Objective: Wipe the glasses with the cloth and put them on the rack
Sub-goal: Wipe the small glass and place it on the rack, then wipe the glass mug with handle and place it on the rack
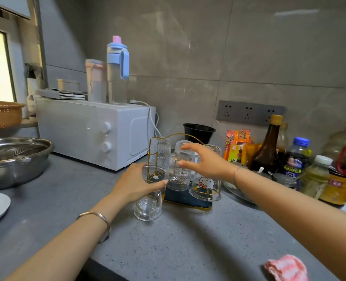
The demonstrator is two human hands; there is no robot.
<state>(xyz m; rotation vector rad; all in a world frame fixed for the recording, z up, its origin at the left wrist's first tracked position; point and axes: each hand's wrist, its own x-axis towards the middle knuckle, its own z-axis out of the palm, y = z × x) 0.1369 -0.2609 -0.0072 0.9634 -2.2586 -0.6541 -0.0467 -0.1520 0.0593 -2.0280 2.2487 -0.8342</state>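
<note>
Under the curled fingers (142, 166) of the left hand (134, 184) stands a clear glass (147, 207), upright on the counter (188, 244). The hand wraps its upper part, with the thumb laid across the near rim. Just right of those fingers is the rack (188, 200). It carries four glasses, all mouth down: a ribbed glass (160, 153) behind the left fingertips, a patterned glass (178, 175) in the middle, a cartoon-cat glass (206, 184) below the right wrist, and a back glass (181, 144) beside the right index fingertip. The right hand (205, 162) reaches over the rack with fingers spread wide and straight, holding nothing. Its thumb tip is at the top of the patterned glass, though I cannot tell whether it touches. The cloth (285, 268) lies crumpled on the counter, well apart from both hands and nearer the person than either set of fingers. By this layout the task looks mostly done, with one glass off the rack. Whether that glass has been wiped cannot be told. With the cloth lying out of reach of the fingers, it probably needs fetching, the held glass wiping, then turning over onto the rack.
</note>
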